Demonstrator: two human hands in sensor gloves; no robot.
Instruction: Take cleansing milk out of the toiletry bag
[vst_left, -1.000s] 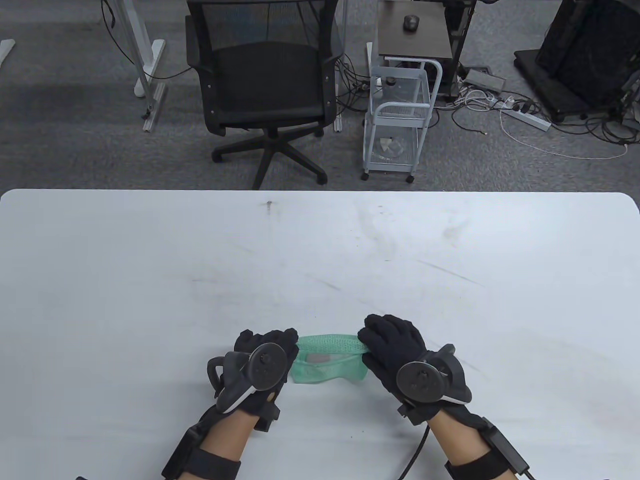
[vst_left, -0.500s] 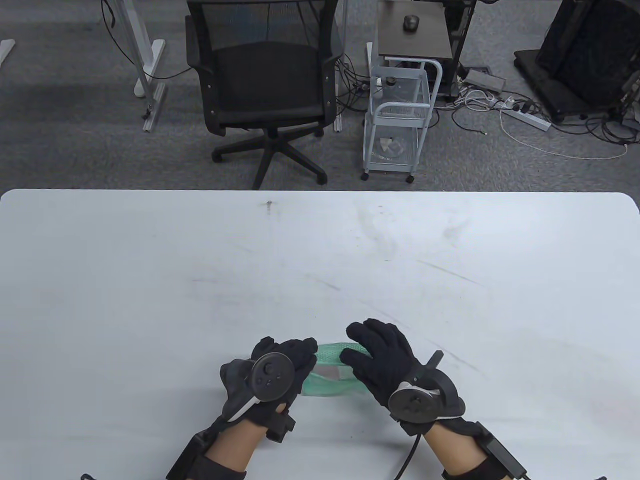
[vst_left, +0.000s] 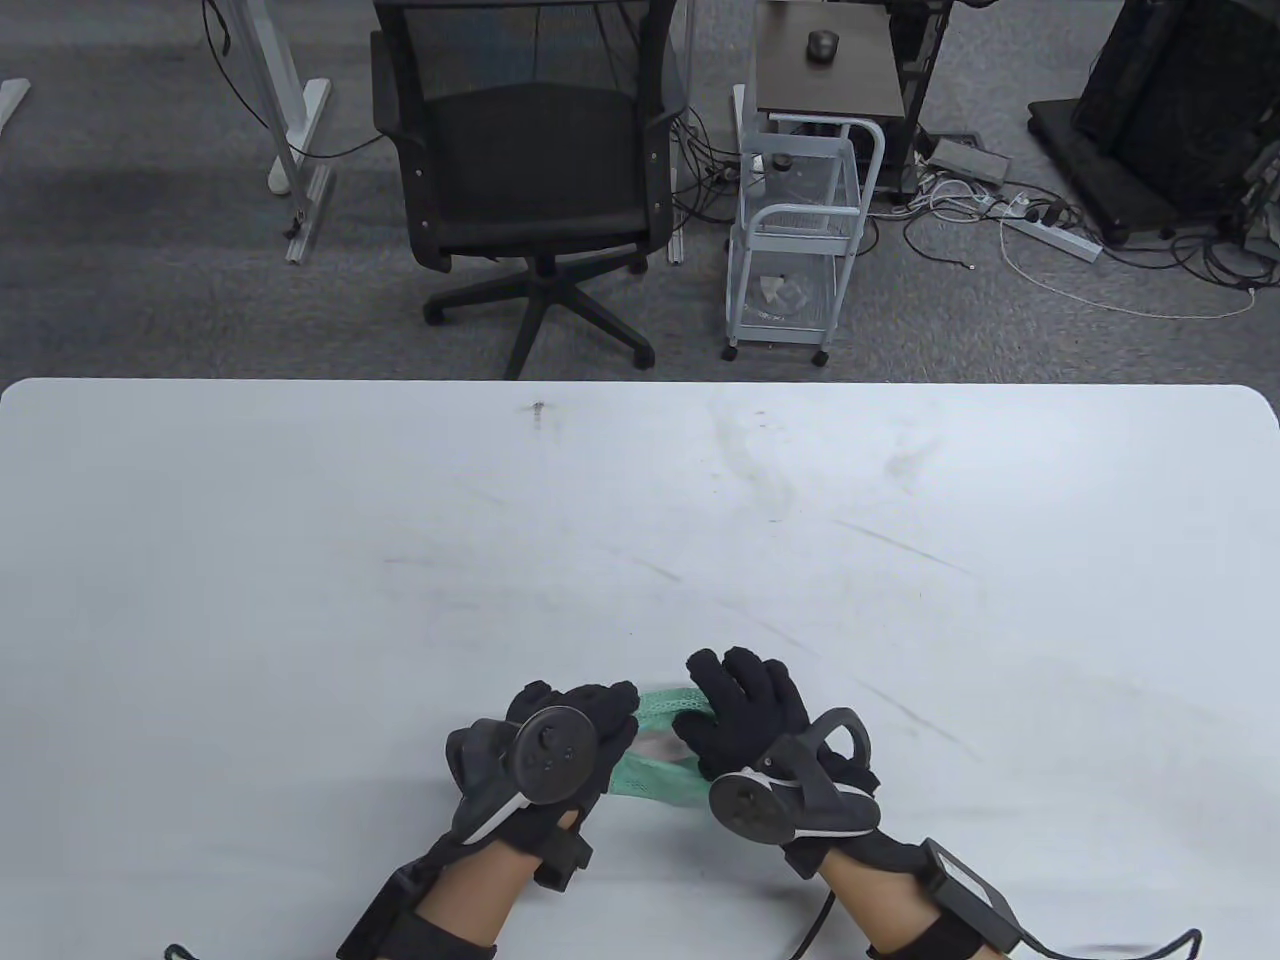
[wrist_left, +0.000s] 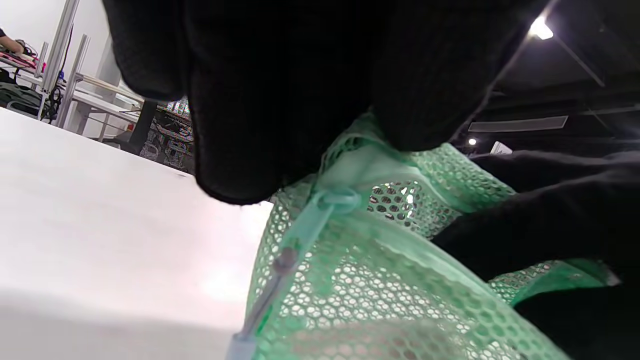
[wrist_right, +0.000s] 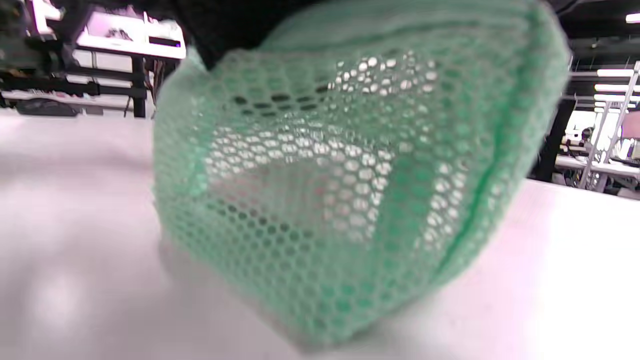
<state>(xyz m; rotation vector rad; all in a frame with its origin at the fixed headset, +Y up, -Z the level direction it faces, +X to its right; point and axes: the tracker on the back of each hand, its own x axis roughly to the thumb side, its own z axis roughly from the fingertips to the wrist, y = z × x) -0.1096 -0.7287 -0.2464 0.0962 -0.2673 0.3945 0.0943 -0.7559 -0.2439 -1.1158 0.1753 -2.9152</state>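
Observation:
A green mesh toiletry bag (vst_left: 662, 775) lies on the white table (vst_left: 640, 520) near the front edge, between my hands. My left hand (vst_left: 590, 720) grips its left end; in the left wrist view the fingers (wrist_left: 260, 100) pinch the mesh (wrist_left: 360, 280) by the zipper pull (wrist_left: 300, 235). My right hand (vst_left: 735, 715) reaches into the bag's open top from the right. A pale item (vst_left: 655, 742) shows inside the opening; through the mesh (wrist_right: 350, 190) in the right wrist view a pale pinkish shape (wrist_right: 285, 185) is blurred. I cannot tell whether the right hand holds it.
Beyond the table's far edge stand a black office chair (vst_left: 530, 170), a white wire cart (vst_left: 800, 230) and cables on the floor (vst_left: 1050, 230).
Both hands moved closer together on the bag. My right hand turned and pushed its fingers into the bag's opening, covering most of the bag. The bag shifted slightly toward me.

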